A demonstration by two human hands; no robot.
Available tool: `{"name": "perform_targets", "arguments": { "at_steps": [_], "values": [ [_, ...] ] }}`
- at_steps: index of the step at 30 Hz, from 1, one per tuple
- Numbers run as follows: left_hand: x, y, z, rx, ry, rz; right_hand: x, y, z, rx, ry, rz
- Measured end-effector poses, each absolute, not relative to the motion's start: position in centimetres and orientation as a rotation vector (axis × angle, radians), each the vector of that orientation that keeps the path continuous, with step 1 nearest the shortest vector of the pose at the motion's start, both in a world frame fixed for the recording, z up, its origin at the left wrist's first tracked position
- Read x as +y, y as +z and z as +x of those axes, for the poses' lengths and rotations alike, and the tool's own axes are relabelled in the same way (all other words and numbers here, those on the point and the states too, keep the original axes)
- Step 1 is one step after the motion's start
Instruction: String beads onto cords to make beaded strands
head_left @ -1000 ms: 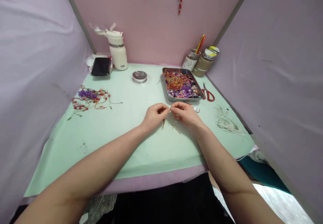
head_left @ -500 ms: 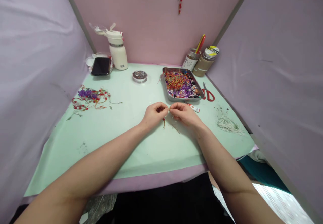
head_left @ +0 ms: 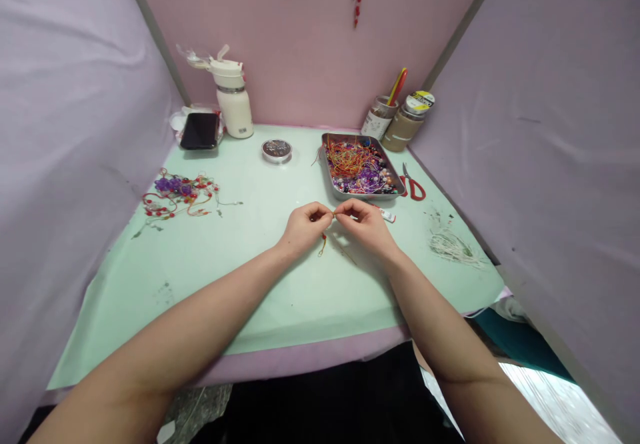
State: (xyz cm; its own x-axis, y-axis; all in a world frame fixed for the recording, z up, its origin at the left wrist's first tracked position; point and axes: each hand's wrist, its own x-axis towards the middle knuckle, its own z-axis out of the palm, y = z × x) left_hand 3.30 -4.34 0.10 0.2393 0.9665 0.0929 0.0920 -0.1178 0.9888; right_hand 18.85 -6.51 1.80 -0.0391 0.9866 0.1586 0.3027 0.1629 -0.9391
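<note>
My left hand (head_left: 307,225) and my right hand (head_left: 364,223) meet fingertip to fingertip above the middle of the table. Between them they pinch a thin cord, of which only a tiny bit shows at the fingertips. Below my left fingers hangs a beaded cord (head_left: 323,245) with a red bead and a yellowish looped end. A thin brown strand (head_left: 346,253) slants down under my right hand. Most of the cord is hidden by my fingers. Partly behind my right hand lies a small white-and-red tube (head_left: 387,215).
Beyond my hands stands a metal tray (head_left: 363,197) of beads and cords. Red-handled scissors (head_left: 415,188) and a white thread bundle (head_left: 454,247) lie right. Left are beaded strings (head_left: 183,191), a phone (head_left: 201,131), a white bottle (head_left: 236,112) and a spool (head_left: 277,151). Jars (head_left: 401,129) stand back right.
My right hand has shifted slightly up and its lower fingers have curled in. The looped end of the beaded cord has swung a little to the left. My left hand has barely moved.
</note>
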Motion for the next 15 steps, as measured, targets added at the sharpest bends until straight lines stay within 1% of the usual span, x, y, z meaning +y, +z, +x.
{"name": "perform_targets", "arguments": {
  "at_steps": [15],
  "values": [
    [-4.28, -0.22, 3.21, 1.050, 1.023, 1.578, -6.31, 1.58, 18.63, -1.464, 0.940, -1.392]
  ]
}}
